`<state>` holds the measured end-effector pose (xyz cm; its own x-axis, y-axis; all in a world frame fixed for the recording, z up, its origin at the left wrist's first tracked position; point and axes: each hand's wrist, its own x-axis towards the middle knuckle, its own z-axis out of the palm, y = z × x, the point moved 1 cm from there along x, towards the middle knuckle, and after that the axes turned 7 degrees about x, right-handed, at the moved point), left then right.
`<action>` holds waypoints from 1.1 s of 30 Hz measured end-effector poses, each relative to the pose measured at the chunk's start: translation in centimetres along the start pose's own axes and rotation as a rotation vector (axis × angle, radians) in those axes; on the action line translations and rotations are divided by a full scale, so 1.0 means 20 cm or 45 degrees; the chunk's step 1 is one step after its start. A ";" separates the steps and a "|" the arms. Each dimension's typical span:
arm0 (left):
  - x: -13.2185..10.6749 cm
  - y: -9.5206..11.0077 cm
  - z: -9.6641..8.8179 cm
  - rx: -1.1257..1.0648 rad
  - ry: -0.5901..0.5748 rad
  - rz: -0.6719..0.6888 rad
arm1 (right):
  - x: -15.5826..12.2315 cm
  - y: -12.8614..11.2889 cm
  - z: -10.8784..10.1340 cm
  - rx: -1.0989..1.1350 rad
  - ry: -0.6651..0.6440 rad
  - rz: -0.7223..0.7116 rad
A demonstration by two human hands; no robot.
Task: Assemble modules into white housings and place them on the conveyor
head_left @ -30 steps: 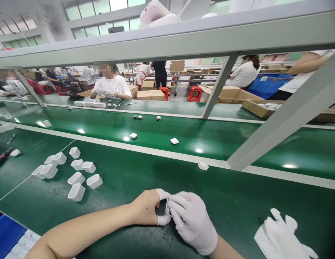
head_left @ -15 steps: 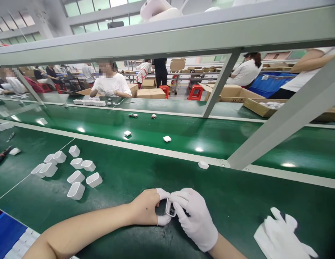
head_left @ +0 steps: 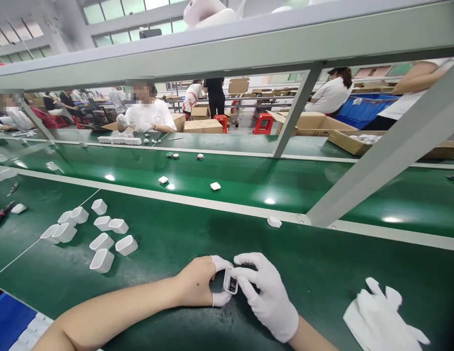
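Observation:
My left hand (head_left: 199, 282), with white finger cots on its thumb and a finger, grips a small white plastic housing (head_left: 226, 287) from both sides. The open end of the housing faces me, and a dark part shows inside it. My right hand (head_left: 265, 292), in a white glove, is at the housing's right side. Its thumb and one finger are at the rim; whether they hold anything small I cannot make out. Several white housings (head_left: 102, 261) stand in a loose group on the green bench to the left.
A white glove (head_left: 384, 317) lies at the right. Pliers (head_left: 2, 214) are at the far left. Beyond a pale rail, a green conveyor belt (head_left: 248, 195) carries small white pieces (head_left: 215, 186). A slanted metal post (head_left: 387, 136) rises at the right. A co-worker (head_left: 149, 114) sits across.
The fingers of my right hand have spread and drawn back slightly from the housing. My left hand keeps its grip. White pieces on the belt have shifted left.

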<state>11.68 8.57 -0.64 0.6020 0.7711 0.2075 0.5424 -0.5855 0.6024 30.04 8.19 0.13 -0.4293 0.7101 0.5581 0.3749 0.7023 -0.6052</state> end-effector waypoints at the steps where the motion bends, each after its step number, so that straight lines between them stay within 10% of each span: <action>1: 0.00 0.00 0.00 0.001 -0.007 -0.003 | 0.00 -0.01 0.00 0.018 0.005 -0.025; 19: -0.01 0.00 -0.01 0.009 -0.054 0.045 | 0.05 -0.06 0.02 0.110 -0.261 -0.325; 27: -0.02 -0.01 0.01 -0.064 -0.025 -0.046 | -0.02 0.10 -0.03 0.493 0.180 0.410; 33: -0.03 0.00 0.01 -0.071 0.064 -0.212 | -0.01 0.12 0.00 0.566 0.196 0.680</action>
<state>11.32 8.08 -0.95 0.4756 0.8687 0.1384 0.5980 -0.4347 0.6734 31.00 9.76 -1.47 -0.1472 0.9736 0.1745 0.1168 0.1923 -0.9744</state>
